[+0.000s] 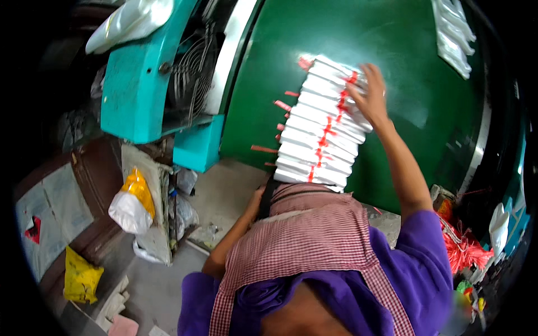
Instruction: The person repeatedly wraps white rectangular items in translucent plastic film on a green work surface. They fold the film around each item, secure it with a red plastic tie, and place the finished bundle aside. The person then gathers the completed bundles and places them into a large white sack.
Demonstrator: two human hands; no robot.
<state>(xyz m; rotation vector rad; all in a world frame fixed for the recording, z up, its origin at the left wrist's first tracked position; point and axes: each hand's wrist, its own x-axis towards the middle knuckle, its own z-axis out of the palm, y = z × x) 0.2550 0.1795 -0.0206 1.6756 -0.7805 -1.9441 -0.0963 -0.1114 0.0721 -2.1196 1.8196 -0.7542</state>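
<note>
A row of white plastic-film bundles (319,131), each tied with red string, lies side by side on a green tabletop (414,151), running away from my apron. Several loose red string ends stick out on the left side of the row. My right hand (368,96) reaches over the far right part of the row, fingers apart, on or just above the bundles. At my waist, left of the row's near end, is my left hand (258,200), beside a black strap-like strip (268,197). Its fingers are mostly hidden, so its grip does not show.
A turquoise machine (131,84) with a wire-guarded fan (193,75) stands left of the table. More white bundles (453,36) lie at the far right. Red string (465,249) hangs at the near right. A yellow-and-white bag (133,204) hangs at the left.
</note>
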